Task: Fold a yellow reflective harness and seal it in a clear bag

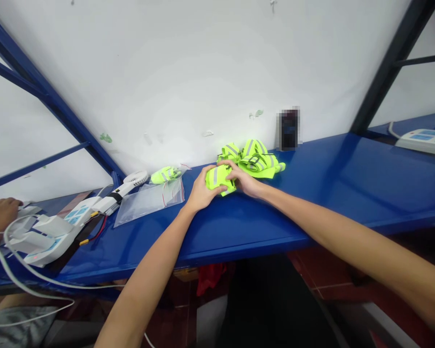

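A folded neon-yellow bundle with a grey reflective stripe (216, 177) is held between my two hands over the blue table (275, 220). My left hand (202, 191) wraps its left side, with the thumb along the near edge. On the right side, my right hand (242, 178) grips it with bent fingers and thumb. Just behind my right hand lies a pile of neon-yellow reflective straps (258, 159) against the wall. To the left, another yellow bundle (165, 174) lies beside clear plastic bags (150, 199).
A white handheld fan (136, 179) and a power strip (52, 244) with plugs and white cables lie on the left. Another person's hand (2, 217) is at the far left. A dark, pixelated object (289, 129) stands by the wall. Blue metal posts flank the table.
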Motion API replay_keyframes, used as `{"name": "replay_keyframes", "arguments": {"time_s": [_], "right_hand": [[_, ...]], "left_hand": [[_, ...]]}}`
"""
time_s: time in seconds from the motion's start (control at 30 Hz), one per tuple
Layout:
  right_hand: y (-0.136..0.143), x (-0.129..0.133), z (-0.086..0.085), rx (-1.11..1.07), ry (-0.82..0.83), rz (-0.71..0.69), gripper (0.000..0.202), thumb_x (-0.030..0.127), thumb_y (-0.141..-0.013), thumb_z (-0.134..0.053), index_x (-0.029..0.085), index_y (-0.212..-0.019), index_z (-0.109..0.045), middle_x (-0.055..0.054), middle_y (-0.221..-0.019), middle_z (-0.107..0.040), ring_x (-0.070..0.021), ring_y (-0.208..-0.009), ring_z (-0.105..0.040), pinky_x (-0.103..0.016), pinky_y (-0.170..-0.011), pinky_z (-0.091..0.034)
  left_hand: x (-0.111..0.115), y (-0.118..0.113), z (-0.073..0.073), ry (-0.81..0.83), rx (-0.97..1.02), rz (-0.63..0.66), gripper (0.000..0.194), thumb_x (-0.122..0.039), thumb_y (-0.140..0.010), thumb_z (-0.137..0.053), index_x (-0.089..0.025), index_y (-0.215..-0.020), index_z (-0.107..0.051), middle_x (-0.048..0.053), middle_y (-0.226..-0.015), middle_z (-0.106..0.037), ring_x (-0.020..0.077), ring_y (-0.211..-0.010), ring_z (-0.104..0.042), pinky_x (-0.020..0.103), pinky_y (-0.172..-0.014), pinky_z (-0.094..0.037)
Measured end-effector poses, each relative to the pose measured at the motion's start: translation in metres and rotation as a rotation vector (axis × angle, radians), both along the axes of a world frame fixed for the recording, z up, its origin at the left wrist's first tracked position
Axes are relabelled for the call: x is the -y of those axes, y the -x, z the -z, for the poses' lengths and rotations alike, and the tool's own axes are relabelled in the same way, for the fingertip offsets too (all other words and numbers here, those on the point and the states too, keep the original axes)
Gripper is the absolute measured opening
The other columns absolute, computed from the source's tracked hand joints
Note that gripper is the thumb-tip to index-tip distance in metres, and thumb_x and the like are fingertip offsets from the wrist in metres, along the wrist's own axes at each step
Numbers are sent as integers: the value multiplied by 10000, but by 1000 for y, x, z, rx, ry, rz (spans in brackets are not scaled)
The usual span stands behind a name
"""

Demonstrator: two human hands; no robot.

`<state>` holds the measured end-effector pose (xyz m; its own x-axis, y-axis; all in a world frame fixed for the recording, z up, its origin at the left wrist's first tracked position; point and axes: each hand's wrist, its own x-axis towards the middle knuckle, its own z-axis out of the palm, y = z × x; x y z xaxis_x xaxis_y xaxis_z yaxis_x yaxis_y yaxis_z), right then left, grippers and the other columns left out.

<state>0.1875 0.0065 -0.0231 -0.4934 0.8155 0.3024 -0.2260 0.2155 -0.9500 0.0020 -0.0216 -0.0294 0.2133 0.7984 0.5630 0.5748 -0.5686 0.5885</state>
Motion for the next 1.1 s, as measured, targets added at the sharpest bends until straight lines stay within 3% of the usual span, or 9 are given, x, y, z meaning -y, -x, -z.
{"name": "replay_keyframes", "arguments": {"time_s": [0.1,0.27,0.43,0.6,0.77,0.97,1.03,1.1], "right_hand": [[-2,0,3,32,-43,-62,507,306,-719,-713,258,-1174,-494,-7,-985,-601,-196,-923,-592,-313,-804,-508],[-3,7,1,184,-245,83,764,340,-587,-874,209,-1208,-449,-36,-1046,-566,-217,-977,-563,-357,-891,-465],[-1,12,1,199,-377,53,630,373,-672,-824,213,-1171,-474,-36,-1043,-556,-215,-949,-554,-340,-850,-473],[3,13,7,169,-404,64,507,343,-742,-752,230,-1152,-476,-30,-1015,-551,-207,-920,-540,-322,-819,-471],[12,16,9,125,-357,136,468,286,-796,-654,246,-1214,-449,-23,-992,-545,-194,-870,-536,-313,-789,-465],[12,17,5,131,-359,232,358,273,-797,-625,246,-1129,-494,-18,-981,-571,-194,-853,-553,-310,-769,-470],[10,16,3,121,-304,262,359,296,-790,-643,252,-1115,-498,-3,-896,-581,-186,-767,-563,-308,-715,-475],[8,16,2,128,-227,262,382,335,-795,-660,266,-1131,-493,28,-759,-559,-162,-605,-533,-301,-622,-458]], "left_hand": [[-2,2,3,78,48,18,641,-547,-755,-725,-198,-1244,-502,84,-1173,-633,253,-1053,-605,352,-921,-460],[-4,3,6,90,70,48,581,-606,-835,-594,-195,-1234,-495,76,-1132,-636,231,-997,-604,327,-884,-457],[-1,0,0,104,168,-27,438,-606,-918,-457,-194,-1017,-566,27,-914,-637,169,-816,-586,268,-753,-450],[4,-8,-4,22,86,-165,344,-530,-951,-456,-207,-975,-571,-6,-808,-627,147,-718,-563,256,-689,-417],[6,-11,-3,-49,72,-278,394,-527,-992,-343,-217,-970,-586,10,-819,-647,171,-732,-587,284,-696,-412],[6,-5,-2,-54,26,-227,504,-511,-1011,-229,-218,-1152,-613,51,-996,-689,211,-873,-626,316,-793,-438],[4,-1,-4,-120,-22,-232,476,-471,-1012,-249,-210,-1186,-607,70,-1092,-683,226,-986,-620,334,-881,-435],[2,8,-11,-209,-70,-324,419,-424,-1000,-301,-195,-1147,-620,91,-1100,-677,236,-1043,-603,348,-945,-417]]}}
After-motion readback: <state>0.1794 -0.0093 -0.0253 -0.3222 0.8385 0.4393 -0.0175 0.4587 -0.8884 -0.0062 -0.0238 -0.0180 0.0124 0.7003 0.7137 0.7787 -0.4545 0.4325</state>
